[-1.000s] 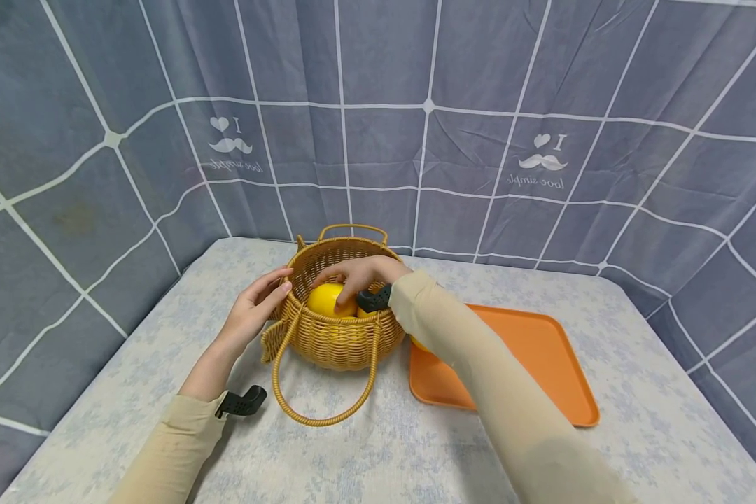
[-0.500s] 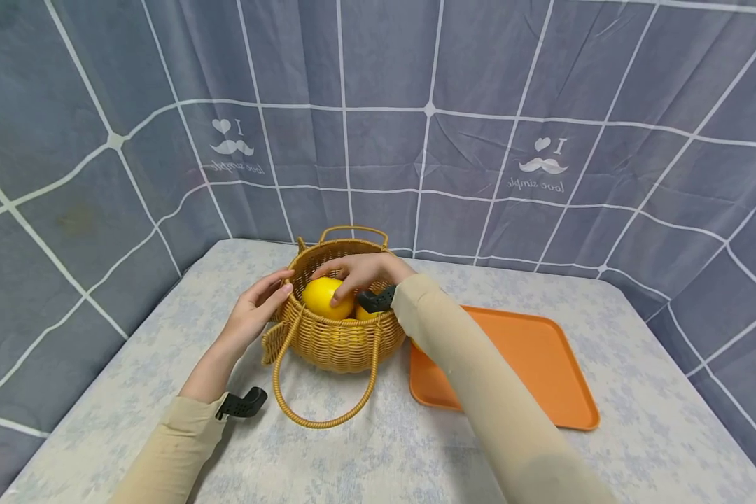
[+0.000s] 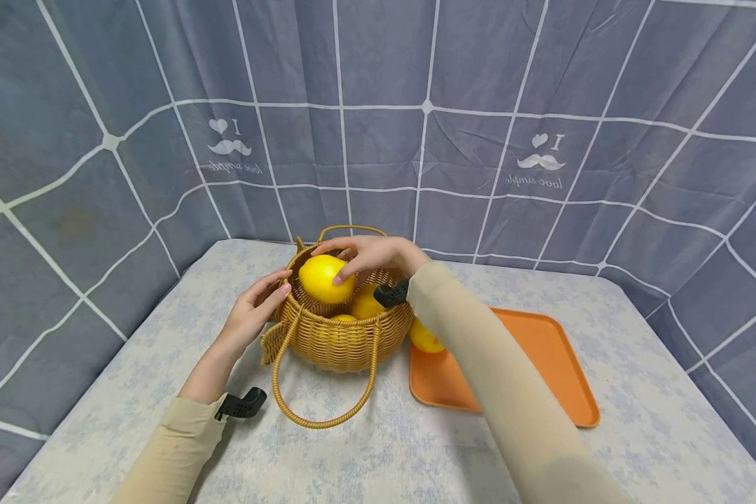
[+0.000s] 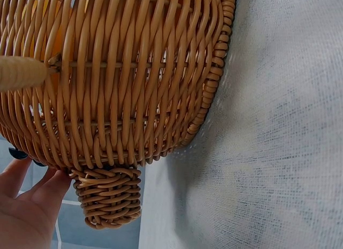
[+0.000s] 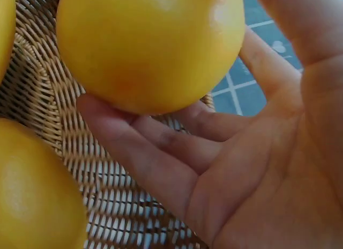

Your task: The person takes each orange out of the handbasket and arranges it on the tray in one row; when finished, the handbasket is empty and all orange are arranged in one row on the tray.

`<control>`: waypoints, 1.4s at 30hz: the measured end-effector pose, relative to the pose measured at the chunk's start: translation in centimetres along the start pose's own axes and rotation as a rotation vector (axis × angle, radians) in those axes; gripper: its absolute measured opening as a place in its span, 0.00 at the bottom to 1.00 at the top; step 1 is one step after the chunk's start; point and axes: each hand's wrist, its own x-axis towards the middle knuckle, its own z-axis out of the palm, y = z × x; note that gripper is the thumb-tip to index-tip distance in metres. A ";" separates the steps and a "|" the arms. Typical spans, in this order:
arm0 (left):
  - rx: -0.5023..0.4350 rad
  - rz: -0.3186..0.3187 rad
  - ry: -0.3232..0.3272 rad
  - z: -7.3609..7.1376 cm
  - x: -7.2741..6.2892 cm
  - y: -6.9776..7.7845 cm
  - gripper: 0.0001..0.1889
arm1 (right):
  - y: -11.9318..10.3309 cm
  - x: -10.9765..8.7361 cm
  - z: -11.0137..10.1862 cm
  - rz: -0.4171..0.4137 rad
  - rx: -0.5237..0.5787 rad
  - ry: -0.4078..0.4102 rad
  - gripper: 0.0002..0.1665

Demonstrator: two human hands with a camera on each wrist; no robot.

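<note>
My right hand (image 3: 372,255) holds a large yellow lemon (image 3: 323,278) just above the opening of a wicker basket (image 3: 334,346). In the right wrist view the fingers curve beneath the lemon (image 5: 150,50), with the thumb on its near side. Deeper in the basket lie another lemon (image 3: 367,302) and part of a third (image 3: 344,318). My left hand (image 3: 255,308) rests against the basket's left rim, its fingers fairly straight. The left wrist view shows those fingers (image 4: 45,192) touching the woven wall beside a small wicker projection (image 4: 110,198).
An orange tray (image 3: 542,357) lies right of the basket, with a lemon (image 3: 425,338) at its left edge, partly behind the right sleeve. One basket handle (image 3: 321,423) flops forward onto the patterned tablecloth (image 3: 327,469); the other handle (image 3: 353,227) stands up behind. A grey curtain (image 3: 384,147) hangs at the back.
My right hand has lifted the lemon from inside the basket to above its front rim. The lemons beneath and the one on the tray show more now. The left hand has stayed in place.
</note>
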 end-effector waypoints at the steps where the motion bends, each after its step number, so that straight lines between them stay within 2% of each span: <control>1: 0.002 0.000 0.001 0.0 0.0 0.0 0.26 | -0.1 -0.2 -0.2 -0.021 -0.002 0.004 0.42; 4: 0.005 -0.001 0.001 0.0 0.0 0.0 0.26 | -0.2 -1.2 -0.5 -0.097 0.037 0.024 0.42; 9: 0.009 0.002 0.001 0.0 0.0 -0.1 0.26 | -0.4 -3.2 -0.9 -0.235 0.189 0.054 0.43; 16: -0.009 0.019 0.004 0.0 0.0 -0.1 0.25 | -0.1 -6.8 -1.0 -0.417 0.366 0.118 0.49; 24: -0.019 0.025 0.007 0.1 0.0 -0.1 0.25 | 1.3 -11.5 -0.6 -0.618 0.440 0.276 0.40; 28: -0.005 0.025 0.006 0.0 -0.1 -0.1 0.25 | 2.3 -13.9 0.3 -0.684 0.545 0.385 0.37; 33: 0.004 0.025 0.007 -0.1 -0.1 0.0 0.25 | 4.1 -16.6 1.5 -0.716 0.683 0.556 0.32; 38: 0.002 0.022 0.005 -0.1 -0.1 -0.1 0.25 | 6.6 -18.5 2.8 -0.665 0.742 0.694 0.30; 42: -0.001 0.022 0.002 -0.1 0.0 -0.3 0.25 | 8.9 -19.4 4.2 -0.607 0.731 0.754 0.30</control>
